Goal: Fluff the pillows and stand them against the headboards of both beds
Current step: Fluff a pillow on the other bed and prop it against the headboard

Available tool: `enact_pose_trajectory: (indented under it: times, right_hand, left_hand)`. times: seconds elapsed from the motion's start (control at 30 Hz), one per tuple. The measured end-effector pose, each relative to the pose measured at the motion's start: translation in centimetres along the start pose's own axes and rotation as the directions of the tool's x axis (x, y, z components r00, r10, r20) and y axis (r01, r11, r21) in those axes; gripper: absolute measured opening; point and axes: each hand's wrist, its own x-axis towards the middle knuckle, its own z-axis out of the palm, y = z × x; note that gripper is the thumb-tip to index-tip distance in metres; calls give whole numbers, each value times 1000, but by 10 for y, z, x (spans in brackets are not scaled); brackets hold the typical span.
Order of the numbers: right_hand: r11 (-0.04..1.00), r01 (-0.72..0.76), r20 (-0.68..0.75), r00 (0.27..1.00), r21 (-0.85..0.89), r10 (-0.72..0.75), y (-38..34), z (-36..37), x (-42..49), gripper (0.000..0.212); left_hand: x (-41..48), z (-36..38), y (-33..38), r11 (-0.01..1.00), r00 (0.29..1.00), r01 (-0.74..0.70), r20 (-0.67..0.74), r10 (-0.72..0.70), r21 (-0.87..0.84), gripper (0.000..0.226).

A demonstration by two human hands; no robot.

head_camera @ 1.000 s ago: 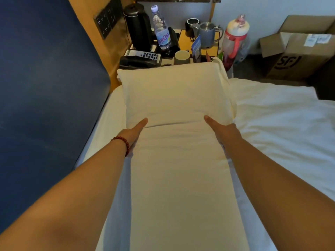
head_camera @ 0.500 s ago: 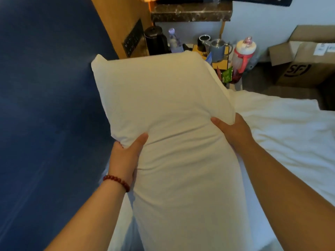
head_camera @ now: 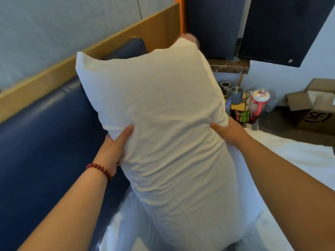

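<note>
White pillow (head_camera: 163,124) gripped mid-sides, left hand (head_camera: 116,147) and right hand (head_camera: 230,132) fingers pinching fabric; best shaken evenly, then stood against blue padded headboard (head_camera: 45,142).

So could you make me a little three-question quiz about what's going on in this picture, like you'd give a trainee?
1. True or false: both hands grip the pillow, one on each side.
2. Which wrist wears the red bead bracelet? A) left B) right C) neither
3. Fill in: the padded headboard beside the pillow is coloured ____.

Key:
1. True. The left hand and right hand hold opposite edges, with the pillow's upper end raised.
2. A, the left wrist.
3. Blue. The pillow does not yet stand against it.
</note>
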Motion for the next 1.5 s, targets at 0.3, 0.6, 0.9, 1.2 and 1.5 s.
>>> enact_pose_trajectory:
  times: [0.3, 0.6, 0.9, 1.2, 1.5]
  right_hand:
    - [980, -198, 61, 978, -28, 199, -29, 111, -20, 126]
    - [580, -419, 354, 907, 698, 228, -56, 191, -87, 99]
    - [342, -542, 480, 840, 767, 254, -28, 183, -93, 86]
    - [162, -542, 485, 825, 825, 290, -9, 178, -98, 88]
    - [-71, -606, 600, 751, 792, 276, 25, 191, -113, 99]
  left_hand:
    - [-47, -24, -44, 985, 919, -144, -355, 170, 99, 103]
    - [-54, -38, -32, 955, 792, -182, -540, 284, 236, 97]
    - [-55, -32, 4, 278, 592, -313, -42, 804, 908, 88]
    - [44, 18, 84, 76, 992, 8, -17, 126, 997, 95]
    - [45, 2, 40, 331, 999, -34, 43, -19, 943, 94]
